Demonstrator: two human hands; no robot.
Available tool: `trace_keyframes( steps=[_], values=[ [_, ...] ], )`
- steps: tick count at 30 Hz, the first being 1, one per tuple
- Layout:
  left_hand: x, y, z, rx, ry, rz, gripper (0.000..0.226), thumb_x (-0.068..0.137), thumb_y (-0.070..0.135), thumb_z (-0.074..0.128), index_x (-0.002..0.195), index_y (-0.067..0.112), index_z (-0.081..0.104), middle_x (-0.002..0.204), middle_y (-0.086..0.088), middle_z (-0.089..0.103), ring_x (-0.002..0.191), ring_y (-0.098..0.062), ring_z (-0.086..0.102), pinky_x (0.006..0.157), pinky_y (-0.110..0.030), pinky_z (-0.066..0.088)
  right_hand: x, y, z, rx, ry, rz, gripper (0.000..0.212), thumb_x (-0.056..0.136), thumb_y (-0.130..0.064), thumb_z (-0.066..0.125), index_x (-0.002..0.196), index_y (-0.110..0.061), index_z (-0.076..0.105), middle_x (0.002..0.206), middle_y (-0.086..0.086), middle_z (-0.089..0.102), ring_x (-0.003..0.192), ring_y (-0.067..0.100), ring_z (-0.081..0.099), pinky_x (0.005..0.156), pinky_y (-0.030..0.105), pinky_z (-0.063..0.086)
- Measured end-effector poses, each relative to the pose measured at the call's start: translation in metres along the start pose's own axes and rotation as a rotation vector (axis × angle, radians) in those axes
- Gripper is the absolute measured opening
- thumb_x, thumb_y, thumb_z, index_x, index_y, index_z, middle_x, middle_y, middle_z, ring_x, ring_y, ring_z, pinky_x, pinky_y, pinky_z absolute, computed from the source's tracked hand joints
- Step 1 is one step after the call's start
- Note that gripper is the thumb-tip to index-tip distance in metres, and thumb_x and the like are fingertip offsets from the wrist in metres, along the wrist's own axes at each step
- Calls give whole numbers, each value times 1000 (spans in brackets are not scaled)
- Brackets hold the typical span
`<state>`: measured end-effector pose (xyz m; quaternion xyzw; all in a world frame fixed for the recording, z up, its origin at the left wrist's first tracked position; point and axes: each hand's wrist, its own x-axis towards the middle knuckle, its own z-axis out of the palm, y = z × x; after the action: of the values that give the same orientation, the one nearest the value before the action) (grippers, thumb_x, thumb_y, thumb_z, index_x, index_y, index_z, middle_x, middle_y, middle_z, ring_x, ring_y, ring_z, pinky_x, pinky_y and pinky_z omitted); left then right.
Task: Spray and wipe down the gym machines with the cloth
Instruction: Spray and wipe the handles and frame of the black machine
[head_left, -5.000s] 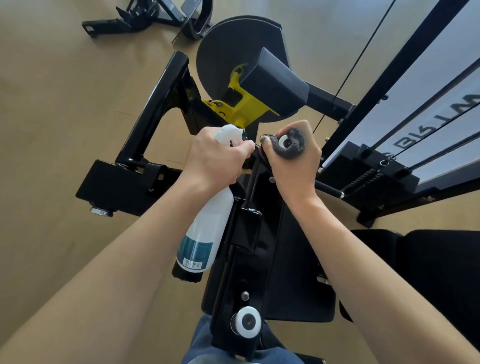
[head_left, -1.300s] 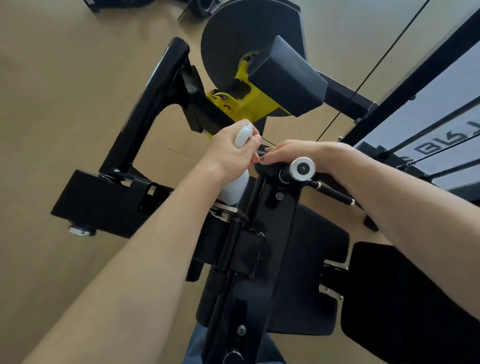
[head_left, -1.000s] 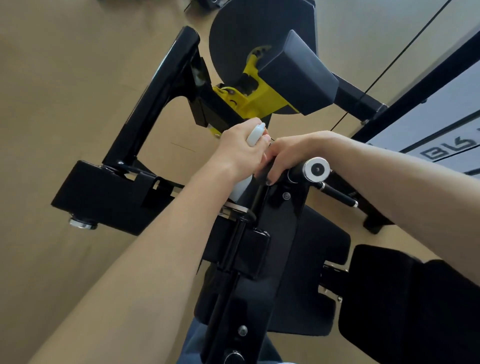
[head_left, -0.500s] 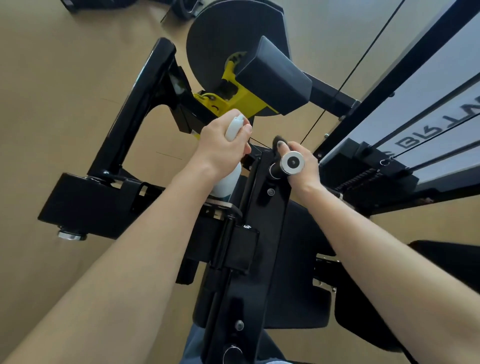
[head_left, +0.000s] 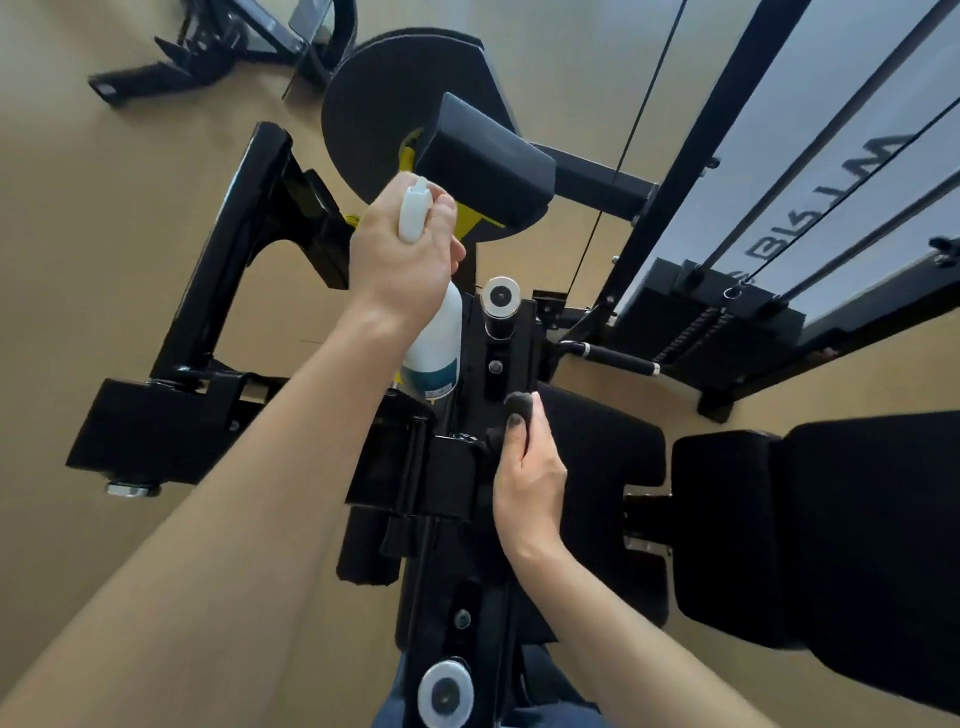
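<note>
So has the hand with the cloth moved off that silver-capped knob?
Yes. The right hand with the cloth has slid down the black bar, toward the person, away from the silver-capped knob.

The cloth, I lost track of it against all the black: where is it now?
Head view, centre: the dark cloth is gripped in the right hand, pressed on the machine's black upright, just below the spray bottle.

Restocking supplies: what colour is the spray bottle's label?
Teal, on the white spray bottle; head view.

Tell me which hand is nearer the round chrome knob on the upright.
Left. The left hand, holding the spray bottle, is just beside the chrome knob; the right hand wipes lower down.
</note>
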<state>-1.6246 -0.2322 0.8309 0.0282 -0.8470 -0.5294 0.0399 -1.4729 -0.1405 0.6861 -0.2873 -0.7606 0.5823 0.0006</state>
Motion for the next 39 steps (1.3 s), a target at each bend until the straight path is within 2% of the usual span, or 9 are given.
trace_keyframes(
  steps=[5, 9, 14, 18, 21, 24, 28, 33, 39],
  values=[
    [-16, -9, -4, 58, -13, -28, 16, 111, 27, 52, 102, 16, 60, 75, 5, 63, 61, 8, 61, 57, -5, 46, 50, -17, 11, 48, 9, -10, 47, 109, -40, 36, 152, -23, 45, 149, -3, 54, 141, 12, 45, 119, 29, 35],
    [-22, -11, -12, 54, -9, -49, 12, 110, 33, 53, 102, 25, 59, 78, 5, 65, 68, 0, 63, 62, -13, 51, 99, -42, 9, 45, -10, -7, 42, 111, -33, 35, 149, -20, 48, 139, -2, 59, 130, 12, 48, 98, 11, 29],
    [-13, -14, -26, 19, -15, -97, 11, 108, 32, 55, 100, 27, 61, 79, 2, 66, 73, -5, 64, 70, -25, 53, 76, -35, 3, -9, -37, -66, 37, 110, -32, 38, 143, -25, 53, 125, -10, 64, 119, 7, 57, 98, 23, 45],
    [-1, -17, -32, 27, -12, -110, 15, 108, 33, 55, 101, 21, 61, 85, 1, 65, 71, -5, 66, 72, -29, 56, 45, -16, -15, -46, -77, -68, 28, 110, -29, 43, 131, -32, 60, 101, -22, 61, 89, -23, 54, 75, -3, 40],
    [11, -22, -31, 82, -55, -79, 17, 108, 33, 55, 103, 20, 63, 86, 0, 65, 68, -2, 64, 69, -23, 56, 27, -7, -15, -79, -81, -63, 34, 109, -29, 43, 139, -24, 58, 114, -19, 64, 103, -12, 57, 84, -3, 38],
    [20, -28, -32, 171, -104, -28, 23, 109, 33, 53, 107, 13, 65, 86, -4, 64, 59, 9, 60, 56, -4, 43, 20, -3, 3, -71, -22, -57, 42, 109, -34, 40, 148, -22, 49, 143, -5, 58, 134, 9, 51, 112, 26, 44],
    [32, -45, -41, 229, -180, 4, 31, 109, 40, 53, 107, 12, 65, 80, -2, 64, 58, 10, 58, 59, -12, 44, 57, -31, 13, -68, 50, -81, 39, 110, -36, 35, 141, -22, 54, 120, -7, 64, 101, 5, 61, 81, 7, 48],
    [52, -72, -46, 171, -323, 10, 33, 106, 40, 58, 96, 10, 69, 70, -2, 62, 56, -4, 58, 55, -8, 45, 132, -80, 5, 95, 92, 219, 30, 108, -33, 44, 100, -15, 66, 97, 4, 66, 96, 25, 63, 78, 32, 50],
    [73, -96, -53, 170, -558, 68, 34, 101, 37, 68, 85, 7, 72, 68, 0, 59, 56, -11, 57, 57, -26, 50, 149, -160, -26, 440, 122, 229, 19, 105, -35, 52, 107, -17, 56, 114, 18, 68, 95, 32, 75, 80, 50, 63]
  ],
)
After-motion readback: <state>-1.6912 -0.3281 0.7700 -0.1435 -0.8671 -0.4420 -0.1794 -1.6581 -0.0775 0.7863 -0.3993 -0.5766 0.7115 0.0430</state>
